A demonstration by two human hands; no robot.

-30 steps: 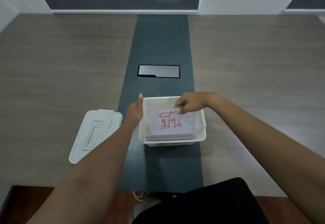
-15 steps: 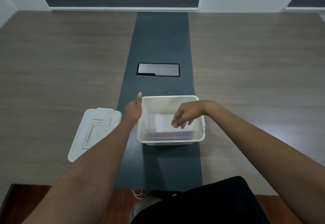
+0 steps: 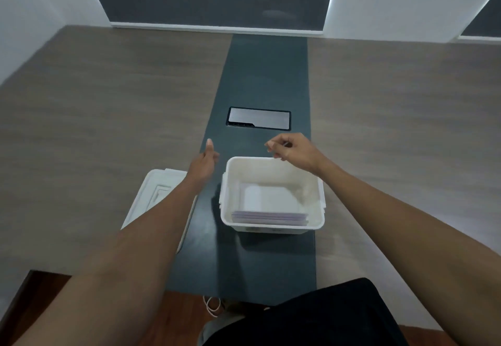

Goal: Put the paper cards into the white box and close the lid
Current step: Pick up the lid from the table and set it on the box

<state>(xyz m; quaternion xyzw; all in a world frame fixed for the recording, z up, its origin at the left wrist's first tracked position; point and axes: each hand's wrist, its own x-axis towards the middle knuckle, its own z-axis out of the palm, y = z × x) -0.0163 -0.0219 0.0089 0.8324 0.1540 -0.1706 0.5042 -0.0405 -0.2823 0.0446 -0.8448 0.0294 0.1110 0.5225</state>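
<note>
The white box (image 3: pixel 272 227) stands open on the dark centre strip of the table. A stack of paper cards (image 3: pixel 270 216) lies flat inside it, against the near wall. The white lid (image 3: pixel 151 196) rests on the table to the box's left, partly under my left forearm. My left hand (image 3: pixel 204 163) hovers just left of the box, apart from it, thumb pointing away, holding nothing. My right hand (image 3: pixel 291 149) hangs above the box's far rim, fingers loosely curled and empty.
A grey cable hatch (image 3: pixel 259 118) is set into the dark strip beyond the box. Wood-grain table surface (image 3: pixel 108 117) spreads to both sides. The table's near edge (image 3: pixel 238 295) runs just in front of my body.
My right hand let go of the card with red writing, which now lies in the box, then rose up and back to the far rim. My left hand came off the box's left wall.
</note>
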